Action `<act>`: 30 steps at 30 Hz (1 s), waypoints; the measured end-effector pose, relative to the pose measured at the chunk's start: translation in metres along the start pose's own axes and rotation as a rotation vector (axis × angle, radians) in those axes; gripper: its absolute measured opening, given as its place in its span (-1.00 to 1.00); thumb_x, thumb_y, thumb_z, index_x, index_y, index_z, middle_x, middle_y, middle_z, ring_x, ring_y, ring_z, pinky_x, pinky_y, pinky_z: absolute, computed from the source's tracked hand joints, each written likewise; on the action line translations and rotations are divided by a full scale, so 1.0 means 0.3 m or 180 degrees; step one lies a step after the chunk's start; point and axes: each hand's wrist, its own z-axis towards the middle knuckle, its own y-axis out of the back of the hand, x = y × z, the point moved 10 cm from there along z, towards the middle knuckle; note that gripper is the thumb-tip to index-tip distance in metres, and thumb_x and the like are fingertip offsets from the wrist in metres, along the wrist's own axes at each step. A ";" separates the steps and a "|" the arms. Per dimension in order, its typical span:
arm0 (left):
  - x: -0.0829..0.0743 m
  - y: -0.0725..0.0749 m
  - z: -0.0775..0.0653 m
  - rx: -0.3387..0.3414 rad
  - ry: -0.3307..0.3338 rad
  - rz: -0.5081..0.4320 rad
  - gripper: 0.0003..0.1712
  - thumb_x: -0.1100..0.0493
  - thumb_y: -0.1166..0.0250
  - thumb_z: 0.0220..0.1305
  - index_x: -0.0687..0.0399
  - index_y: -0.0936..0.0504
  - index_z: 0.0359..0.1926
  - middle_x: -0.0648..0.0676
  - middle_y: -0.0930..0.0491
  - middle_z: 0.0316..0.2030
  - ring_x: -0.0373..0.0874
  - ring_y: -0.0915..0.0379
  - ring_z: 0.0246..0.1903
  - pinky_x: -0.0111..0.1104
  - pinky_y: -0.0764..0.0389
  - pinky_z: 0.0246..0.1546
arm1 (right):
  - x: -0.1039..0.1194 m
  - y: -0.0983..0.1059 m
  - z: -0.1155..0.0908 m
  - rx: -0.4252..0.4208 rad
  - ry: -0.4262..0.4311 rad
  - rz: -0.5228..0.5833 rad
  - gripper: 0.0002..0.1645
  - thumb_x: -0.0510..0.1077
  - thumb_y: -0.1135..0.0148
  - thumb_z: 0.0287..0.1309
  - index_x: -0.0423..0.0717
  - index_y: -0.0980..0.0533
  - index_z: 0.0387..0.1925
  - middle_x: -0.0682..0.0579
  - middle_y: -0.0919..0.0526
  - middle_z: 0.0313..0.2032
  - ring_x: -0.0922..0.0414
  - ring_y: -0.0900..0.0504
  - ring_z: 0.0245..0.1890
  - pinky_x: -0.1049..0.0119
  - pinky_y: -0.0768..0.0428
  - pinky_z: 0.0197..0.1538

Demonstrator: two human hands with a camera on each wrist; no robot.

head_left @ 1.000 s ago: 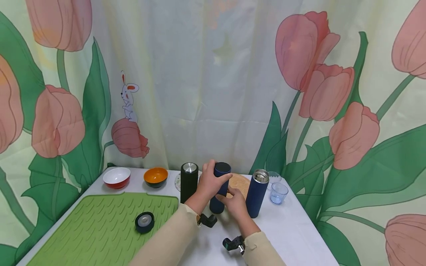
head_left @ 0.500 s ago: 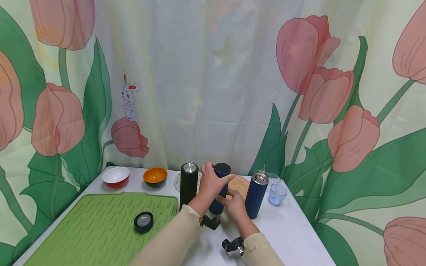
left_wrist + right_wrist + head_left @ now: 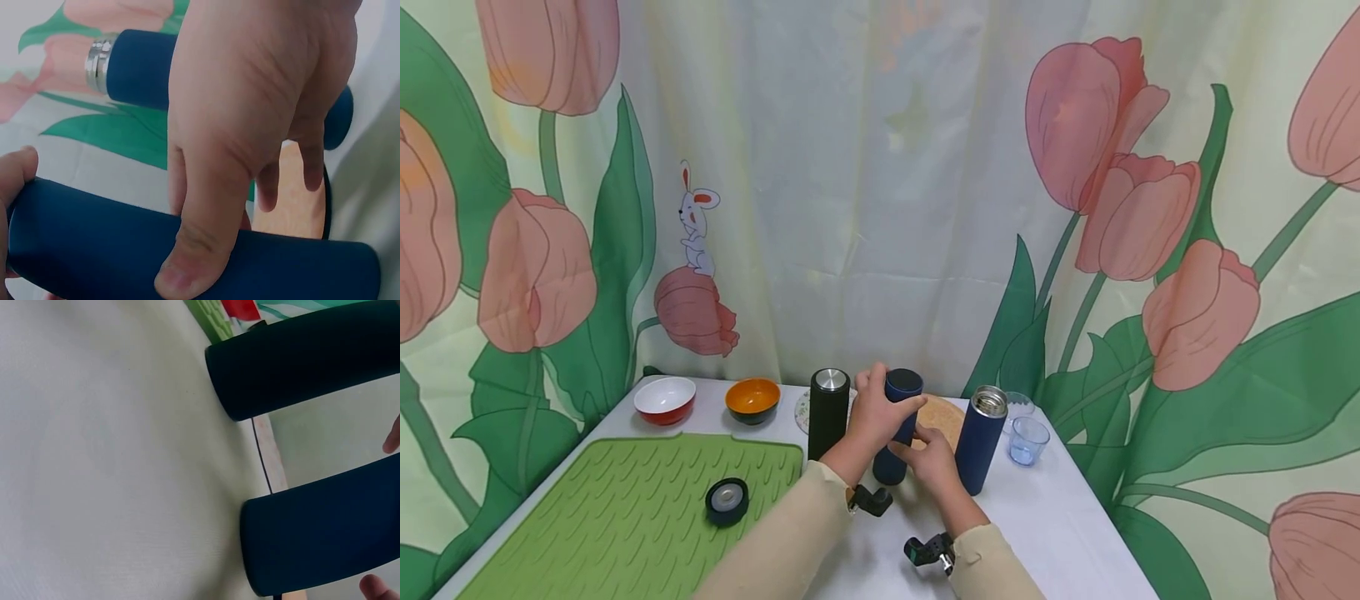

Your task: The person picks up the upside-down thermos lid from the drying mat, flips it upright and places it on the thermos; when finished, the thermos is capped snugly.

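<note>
A dark blue insulated bottle with a black top stands upright on the white table, between both hands. My left hand grips its upper part from the left, thumb across the near side and fingers behind. Lower down, my right hand holds the body from the right; its thumb lies over the blue wall in the left wrist view. A second blue bottle, its steel mouth uncovered, stands to the right. Left of the hands is a dark green bottle with a steel-topped lid.
A green ridged mat covers the table's left side, bearing a black round lid. Behind it are a red-and-white bowl and an orange bowl. A blue glass cup stands far right. A round wooden board lies behind the bottles.
My left hand shifts slightly at the bottle's top, its fingertips dipping and then rising again. The right hand and the bottles stay in place.
</note>
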 end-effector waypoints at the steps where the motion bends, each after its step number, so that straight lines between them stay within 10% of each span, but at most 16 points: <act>1: 0.000 0.000 0.000 0.0031 -0.0002 -0.0013 -0.16 -0.36 -0.55 0.13 -0.17 -0.39 0.26 0.22 -0.28 0.35 0.10 -0.59 -0.11 -0.03 -0.70 -0.10 | -0.002 0.001 0.000 0.0007 -0.0006 0.0006 -0.30 0.09 -0.55 0.21 0.09 -0.61 0.37 -0.21 -0.64 0.24 -0.25 -0.56 0.32 -0.32 -0.52 0.33; 17: -0.013 0.002 -0.002 0.0131 -0.0012 -0.0132 -0.09 -0.37 -0.54 0.15 -0.16 -0.37 0.37 0.26 -0.29 0.35 0.13 -0.61 -0.05 0.04 -0.71 -0.02 | -0.006 0.013 0.016 0.0016 -0.0007 -0.0006 -0.26 0.12 -0.55 0.22 0.10 -0.58 0.40 -0.22 -0.65 0.24 -0.28 -0.55 0.34 -0.32 -0.53 0.32; 30: 0.078 0.008 -0.149 0.0524 0.0147 0.0059 -0.05 -0.18 -0.43 0.32 0.08 -0.20 0.53 0.35 -0.27 0.44 0.30 -0.49 0.31 0.27 -0.54 0.26 | -0.026 -0.002 0.000 -0.0007 -0.0173 -0.0004 -0.05 0.18 -0.53 0.21 -0.09 -0.43 0.51 -0.30 -0.57 0.26 -0.29 -0.55 0.31 -0.29 -0.54 0.32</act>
